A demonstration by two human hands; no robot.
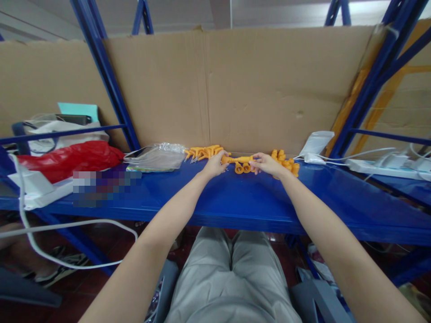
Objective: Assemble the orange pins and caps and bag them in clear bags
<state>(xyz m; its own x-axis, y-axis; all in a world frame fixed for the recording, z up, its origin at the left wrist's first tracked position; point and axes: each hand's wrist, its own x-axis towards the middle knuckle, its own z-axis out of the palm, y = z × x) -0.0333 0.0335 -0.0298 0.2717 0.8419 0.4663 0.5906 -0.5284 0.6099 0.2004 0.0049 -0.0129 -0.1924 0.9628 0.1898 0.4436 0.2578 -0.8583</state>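
Observation:
Both my arms reach out over a blue metal shelf (pixel 235 202). My left hand (pixel 215 164) and my right hand (pixel 266 163) each pinch one end of a long orange plastic piece (pixel 239 159) held just above the shelf. Two orange rings (pixel 243 168) lie right under it. A pile of long orange pieces (pixel 202 152) lies behind my left hand. A heap of small orange parts (pixel 288 162) sits behind my right hand.
A brown cardboard sheet (pixel 242 85) backs the shelf between blue uprights (pixel 101 67). Clear plastic bags (pixel 156 157) and a red bag (pixel 70 159) lie to the left. White cables and a power strip (pixel 380 167) lie to the right. My knees show below the shelf edge.

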